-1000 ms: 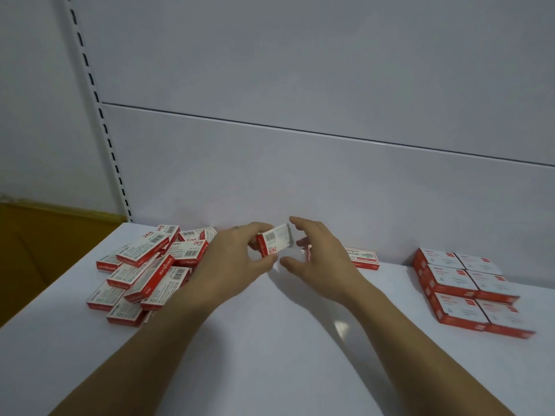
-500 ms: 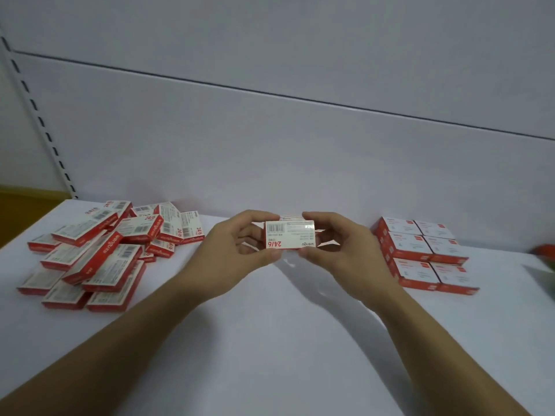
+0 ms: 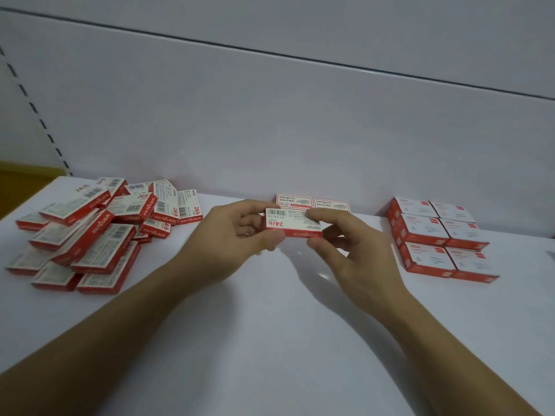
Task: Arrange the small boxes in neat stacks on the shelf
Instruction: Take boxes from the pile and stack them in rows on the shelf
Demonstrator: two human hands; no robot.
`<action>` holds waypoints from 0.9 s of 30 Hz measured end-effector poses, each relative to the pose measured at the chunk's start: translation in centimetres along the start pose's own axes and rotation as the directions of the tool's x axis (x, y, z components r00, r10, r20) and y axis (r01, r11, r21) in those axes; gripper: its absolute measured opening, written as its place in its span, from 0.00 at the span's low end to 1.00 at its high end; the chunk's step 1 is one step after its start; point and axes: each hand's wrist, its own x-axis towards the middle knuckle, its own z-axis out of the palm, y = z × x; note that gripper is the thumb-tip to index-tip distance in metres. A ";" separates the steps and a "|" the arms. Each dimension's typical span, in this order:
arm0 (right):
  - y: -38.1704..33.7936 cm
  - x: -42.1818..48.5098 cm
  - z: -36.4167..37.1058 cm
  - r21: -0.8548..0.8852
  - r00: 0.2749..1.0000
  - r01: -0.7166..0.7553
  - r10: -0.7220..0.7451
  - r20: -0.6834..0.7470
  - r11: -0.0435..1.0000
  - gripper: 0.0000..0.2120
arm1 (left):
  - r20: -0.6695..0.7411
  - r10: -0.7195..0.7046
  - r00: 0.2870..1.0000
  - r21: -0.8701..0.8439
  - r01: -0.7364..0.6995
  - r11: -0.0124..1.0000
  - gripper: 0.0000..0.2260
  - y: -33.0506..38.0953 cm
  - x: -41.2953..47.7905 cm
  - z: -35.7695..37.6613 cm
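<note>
A small red-and-white box [image 3: 292, 223] marked 24/6 is held above the white shelf [image 3: 270, 340], barcode side up. My left hand [image 3: 237, 235] pinches its left end and my right hand [image 3: 348, 250] pinches its right end between thumb and fingers. Just behind it, two boxes [image 3: 312, 203] lie flat side by side against the back wall. A loose heap of several boxes [image 3: 96, 232] lies at the left. At the right stands a neat block of stacked boxes [image 3: 435, 235], two wide and three deep.
The grey back panel [image 3: 300, 130] rises right behind the shelf. A slotted upright [image 3: 39, 115] runs along the left, with a yellow-brown surface [image 3: 21, 184] beyond the shelf's left edge. A dark object [image 3: 552, 253] shows at the far right edge.
The view shifted slightly left and the box sits a little lower between my hands; both hands keep their pinch. The two flat boxes behind it now show more plainly.
</note>
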 end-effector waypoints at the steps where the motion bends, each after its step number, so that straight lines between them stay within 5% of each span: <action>1: -0.1 0.0 0.0 -0.005 1.000 -0.001 0.001 -0.003 1.000 0.14 | -0.002 -0.018 1.000 -0.008 0.018 1.000 0.12 0.1 0.0 0.0; 4: -0.3 -0.1 0.2 0.022 0.999 -0.047 0.048 -0.008 0.999 0.08 | 0.029 -0.072 0.997 0.005 0.072 0.997 0.18 0.3 -0.1 0.3; 12: -0.6 0.2 0.1 0.293 0.960 -0.274 0.278 0.030 0.916 0.10 | 0.076 -0.089 0.993 -0.105 0.096 0.990 0.08 -0.1 -0.1 0.7; 20: -0.9 0.1 0.2 0.472 0.949 -0.300 0.308 0.063 0.829 0.06 | 0.066 -0.074 0.995 -0.173 0.085 0.981 0.09 -0.2 0.0 1.2; 27: -1.4 0.0 0.3 0.570 0.948 -0.320 0.254 0.193 0.757 0.18 | -0.040 -0.031 0.999 -0.215 0.022 0.976 0.13 -0.1 0.0 0.7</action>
